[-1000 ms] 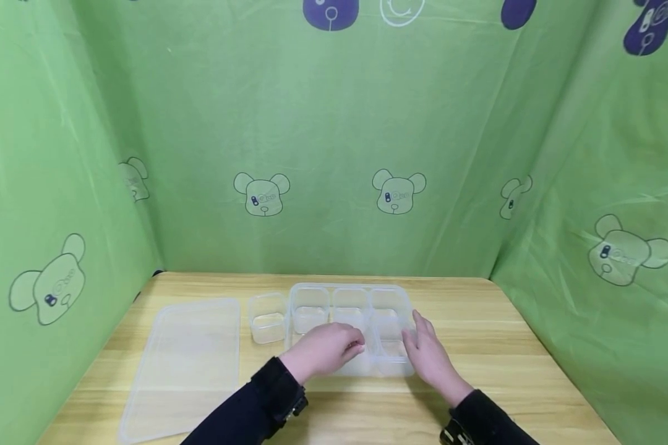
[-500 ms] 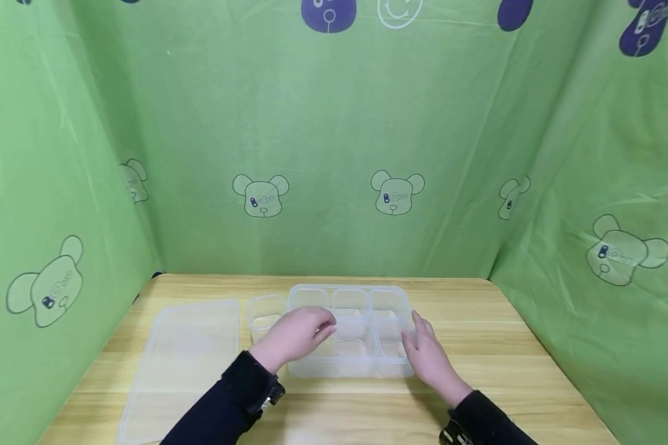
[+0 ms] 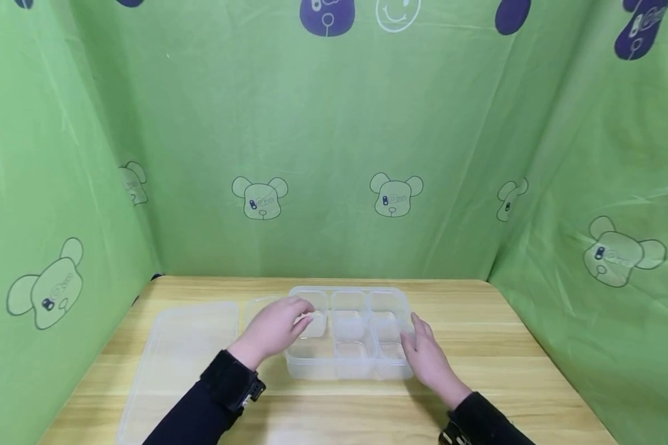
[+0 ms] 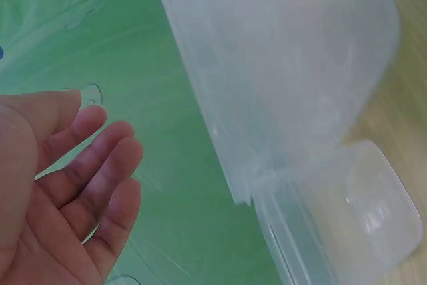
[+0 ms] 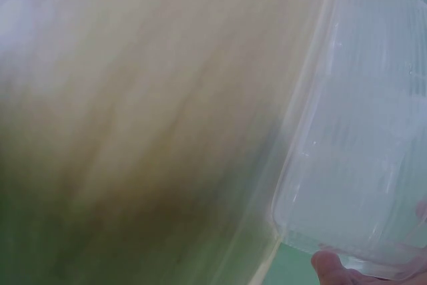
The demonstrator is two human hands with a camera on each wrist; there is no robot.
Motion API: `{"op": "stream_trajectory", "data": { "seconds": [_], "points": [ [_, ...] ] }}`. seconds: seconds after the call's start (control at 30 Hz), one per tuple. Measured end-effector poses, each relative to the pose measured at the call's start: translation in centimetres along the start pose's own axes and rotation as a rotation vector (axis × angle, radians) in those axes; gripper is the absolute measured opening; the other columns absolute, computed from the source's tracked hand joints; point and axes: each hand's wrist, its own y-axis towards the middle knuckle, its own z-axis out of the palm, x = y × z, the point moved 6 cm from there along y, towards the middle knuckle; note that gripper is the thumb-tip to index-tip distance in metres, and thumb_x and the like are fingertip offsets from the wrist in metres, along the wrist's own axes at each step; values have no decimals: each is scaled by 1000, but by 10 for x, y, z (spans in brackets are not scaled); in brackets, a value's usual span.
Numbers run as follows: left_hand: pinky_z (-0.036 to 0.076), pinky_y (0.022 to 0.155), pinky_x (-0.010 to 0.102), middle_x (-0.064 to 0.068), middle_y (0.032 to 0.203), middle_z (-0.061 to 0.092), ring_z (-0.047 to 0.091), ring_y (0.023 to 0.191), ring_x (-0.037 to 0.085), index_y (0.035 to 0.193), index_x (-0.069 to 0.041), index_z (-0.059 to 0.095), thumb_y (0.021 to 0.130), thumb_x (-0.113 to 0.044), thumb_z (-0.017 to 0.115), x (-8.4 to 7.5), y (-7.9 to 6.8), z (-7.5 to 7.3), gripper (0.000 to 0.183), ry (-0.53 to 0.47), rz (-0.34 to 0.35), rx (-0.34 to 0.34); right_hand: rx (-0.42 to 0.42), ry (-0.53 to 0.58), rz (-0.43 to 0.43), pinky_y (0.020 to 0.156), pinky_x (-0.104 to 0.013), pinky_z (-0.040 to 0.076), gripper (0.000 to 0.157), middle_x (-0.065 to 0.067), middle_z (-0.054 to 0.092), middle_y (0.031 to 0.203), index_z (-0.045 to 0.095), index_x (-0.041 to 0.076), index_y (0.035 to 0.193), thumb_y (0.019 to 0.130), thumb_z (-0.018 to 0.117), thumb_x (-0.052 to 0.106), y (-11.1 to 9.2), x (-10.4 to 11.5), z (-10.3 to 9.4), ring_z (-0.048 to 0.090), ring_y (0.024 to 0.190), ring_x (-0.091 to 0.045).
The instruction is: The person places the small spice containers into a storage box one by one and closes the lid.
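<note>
Plastic is meeting the right-hand grip (image 3: pixel 430 358), whose thumb and fingers are lying fairly straight against the right end of a clear divided box (image 3: pixel 347 369). Over the box's left end, the left-hand grip (image 3: pixel 271 330) is hovering, its fingers bending loosely and holding nothing. So the box is sitting between the two grips, touching the right one and lying just below and beside the left one. Inside the box, small clear tubs (image 3: pixel 349 321) are standing in rows, three showing along its back and two in front, at its middle and right. Close beside the box's left end, a loose tub (image 4: pixel 373 211) is resting, partly hiding beneath the left-hand grip in the head view; whether it is touching the box is hard to tell. Farther left of the box, a flat translucent lid (image 3: pixel 172 364) is lying on the wooden desk (image 3: pixel 518 358). On the box's near side, dark sleeves (image 3: pixel 200 395) are covering both forearms. Behind the box and beyond both its ends, green fabric (image 3: pixel 323 123) is hanging, showing printed bear heads (image 3: pixel 261 201).
</note>
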Motion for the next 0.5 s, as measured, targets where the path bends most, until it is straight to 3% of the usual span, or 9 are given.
{"op": "stream_trajectory", "data": {
  "seconds": [0.23, 0.5],
  "points": [
    [52, 96, 45, 8, 113, 68, 65, 106, 27, 116, -7, 67, 98, -19, 65, 21, -11, -6, 22, 49, -82, -28, 1, 0, -1, 114, -61, 25, 64, -35, 19, 156, 12, -9, 155, 108, 40, 25, 0, 1, 0, 30, 139, -52],
    [51, 96, 45, 10, 112, 68, 65, 105, 29, 114, -5, 68, 95, -18, 69, 43, -20, 0, 23, 94, -170, -17, 3, -4, 0, 114, -61, 25, 65, -35, 19, 156, 12, -9, 155, 108, 39, 26, 0, 0, 0, 30, 140, -52]
  ]
}}
